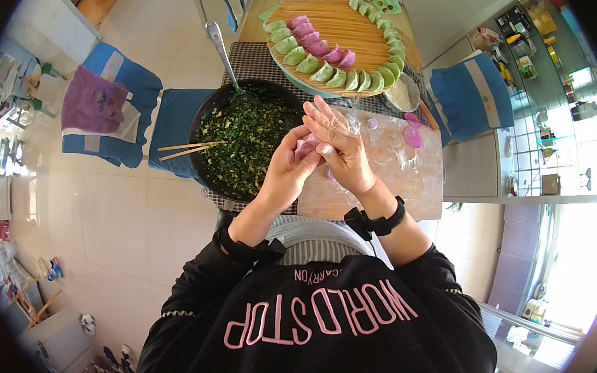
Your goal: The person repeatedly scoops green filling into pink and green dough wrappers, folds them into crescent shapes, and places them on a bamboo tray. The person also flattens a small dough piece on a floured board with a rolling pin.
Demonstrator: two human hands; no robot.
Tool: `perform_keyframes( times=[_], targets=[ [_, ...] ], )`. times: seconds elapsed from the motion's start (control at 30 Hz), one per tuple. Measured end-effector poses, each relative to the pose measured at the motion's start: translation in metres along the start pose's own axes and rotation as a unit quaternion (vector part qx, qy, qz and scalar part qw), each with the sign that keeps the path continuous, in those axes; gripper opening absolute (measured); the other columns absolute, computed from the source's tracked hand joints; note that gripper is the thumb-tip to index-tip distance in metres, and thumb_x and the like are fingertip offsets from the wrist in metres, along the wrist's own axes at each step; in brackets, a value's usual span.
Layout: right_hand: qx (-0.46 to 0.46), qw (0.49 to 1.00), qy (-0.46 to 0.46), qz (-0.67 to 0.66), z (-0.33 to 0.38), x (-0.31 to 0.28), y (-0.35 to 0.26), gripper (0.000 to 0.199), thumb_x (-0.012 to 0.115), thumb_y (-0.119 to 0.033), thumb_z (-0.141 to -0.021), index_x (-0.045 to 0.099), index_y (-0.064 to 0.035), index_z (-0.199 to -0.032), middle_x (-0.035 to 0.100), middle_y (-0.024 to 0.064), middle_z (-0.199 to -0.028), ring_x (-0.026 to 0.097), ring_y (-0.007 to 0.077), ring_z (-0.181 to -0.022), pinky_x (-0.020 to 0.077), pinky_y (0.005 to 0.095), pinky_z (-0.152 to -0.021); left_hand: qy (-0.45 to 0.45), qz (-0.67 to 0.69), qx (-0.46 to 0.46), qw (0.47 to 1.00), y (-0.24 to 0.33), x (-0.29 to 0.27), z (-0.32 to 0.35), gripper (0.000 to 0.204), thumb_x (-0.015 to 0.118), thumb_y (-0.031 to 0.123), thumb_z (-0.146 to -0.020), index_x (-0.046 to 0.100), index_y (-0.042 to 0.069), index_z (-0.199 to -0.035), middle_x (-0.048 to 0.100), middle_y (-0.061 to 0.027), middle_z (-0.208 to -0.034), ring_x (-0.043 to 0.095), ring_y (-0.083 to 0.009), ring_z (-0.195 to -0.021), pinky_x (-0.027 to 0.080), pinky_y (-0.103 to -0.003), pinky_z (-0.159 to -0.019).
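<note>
Holding a bit of pink dough [306, 147], the left grip [284, 168] is curled snug around it, with the thumb on the near side. The right grip [343, 143] is up close against the left one, its long fingers out straight and its thumb bent in by the dough; I cannot tell if it pinches the dough too. So the pink dough is between the two, mostly in the left grip, up above the surface. Just left of the left grip is a big black pan [193, 117] full of chopped green food [239, 142] with yellow bits. Two sticks [182, 151] and a spoon [217, 45] stick out of it. Past both grips is a round tray [356, 31]. Green dumplings [308, 64] go around its edge, and pink dumplings [318, 47] make a row inside them. Under the right grip and off to its right is a board [383, 197] with white flour [403, 156] on it. Flat pink rounds [413, 137] lie on that board, right of the right grip. Past them is a bowl [401, 94] with white stuff in it.
</note>
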State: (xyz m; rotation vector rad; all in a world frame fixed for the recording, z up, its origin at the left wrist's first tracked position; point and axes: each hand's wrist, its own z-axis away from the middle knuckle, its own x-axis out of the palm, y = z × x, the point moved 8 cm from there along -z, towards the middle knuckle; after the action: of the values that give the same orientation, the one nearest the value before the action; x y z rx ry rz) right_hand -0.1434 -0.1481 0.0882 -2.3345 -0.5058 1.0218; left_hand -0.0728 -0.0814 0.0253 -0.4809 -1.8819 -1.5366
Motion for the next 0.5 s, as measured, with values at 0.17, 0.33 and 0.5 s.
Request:
perform_keyframes(
  times=[0.17,0.33,0.5],
  targets=[
    [0.047,0.994,0.087,-0.051,0.021,-0.021,0.016,0.048,0.065,-0.017,-0.093,0.06,-0.0082,-0.14,0.052,0.0152,-0.15,0.042,0.0362,-0.144,0.0291,0.0504,-0.118,0.006,0.122,-0.033,0.992,-0.015,0.021,-0.003,0.05,0.054,0.007,-0.104,0.036,0.003,-0.151,0.058,-0.0079,-0.132,0.058,-0.0166,-0.122,0.049,-0.036,-0.106],
    [0.054,0.996,0.072,-0.024,0.038,-0.043,0.028,0.055,0.071,-0.021,-0.09,0.058,-0.0085,-0.142,0.045,0.0191,-0.155,0.04,0.0374,-0.145,0.0316,0.0479,-0.117,-0.018,0.147,-0.062,0.987,-0.031,0.042,-0.015,0.052,0.046,0.02,-0.108,0.032,0.002,-0.155,0.057,-0.0097,-0.134,0.058,-0.0193,-0.12,0.049,-0.036,-0.104],
    [0.138,0.98,0.048,-0.132,0.06,-0.065,0.039,0.062,0.082,-0.003,-0.076,0.064,-0.0079,-0.136,0.041,0.0183,-0.158,0.042,0.0337,-0.144,0.0392,0.0443,-0.114,-0.053,0.194,-0.154,0.967,-0.046,0.057,-0.031,0.065,0.029,0.045,-0.11,0.032,-0.003,-0.154,0.054,-0.0138,-0.139,0.057,-0.0244,-0.118,0.048,-0.036,-0.1]
  ],
)
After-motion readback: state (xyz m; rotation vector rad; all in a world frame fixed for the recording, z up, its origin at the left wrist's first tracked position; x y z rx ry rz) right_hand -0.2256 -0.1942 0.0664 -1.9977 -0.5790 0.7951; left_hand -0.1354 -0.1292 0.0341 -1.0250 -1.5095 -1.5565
